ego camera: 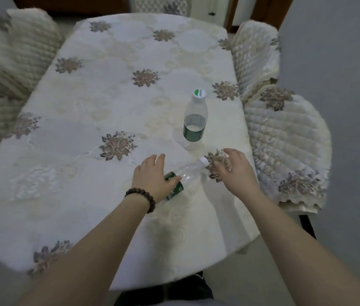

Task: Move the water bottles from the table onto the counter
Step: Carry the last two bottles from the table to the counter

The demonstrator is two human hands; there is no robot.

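Lying center-right, one bottle (188,175) has the left hand (150,178) over its labelled end, grip unclear; right hand (234,168) hangs loose-fingered beside its cap. Other bottle (195,120) stands just above.

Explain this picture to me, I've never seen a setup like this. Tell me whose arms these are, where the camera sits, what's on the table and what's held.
No machine here: these are a person's two bare arms, filmed by one camera worn on their head, looking down. On the cloth-covered table the far bottle stands upright, untouched. The left hand grips the near bottle, which slants, at its green label. The right hand is open beside its cap, holding nothing.
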